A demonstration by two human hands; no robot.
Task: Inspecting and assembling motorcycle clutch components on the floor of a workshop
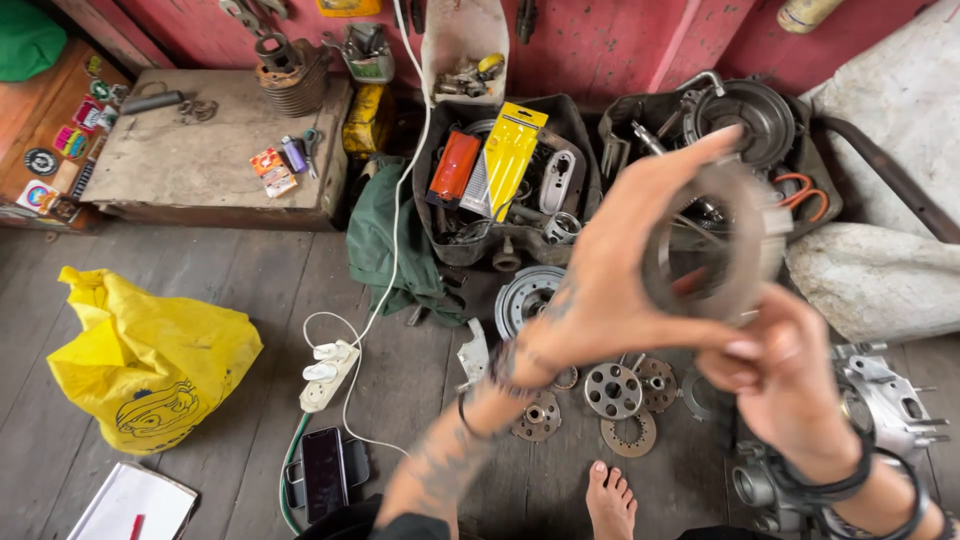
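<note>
My left hand (610, 280) and my right hand (780, 375) together hold up a stack of grey ring-shaped metal plates (745, 240) in front of me. The left fingers grip the stack's top and left edge. The right fingers pinch its lower edge. Below my hands, several round metal discs and gears (612, 390) lie on the wooden floor, next to my bare foot (610, 500).
Two black trays of tools and parts (500, 170) stand at the back. An engine casing (885, 410) is at right. A yellow bag (150, 360), a power strip (328, 372), a phone (325, 472), a green cloth (385, 240) and a low wooden bench (210, 150) lie left.
</note>
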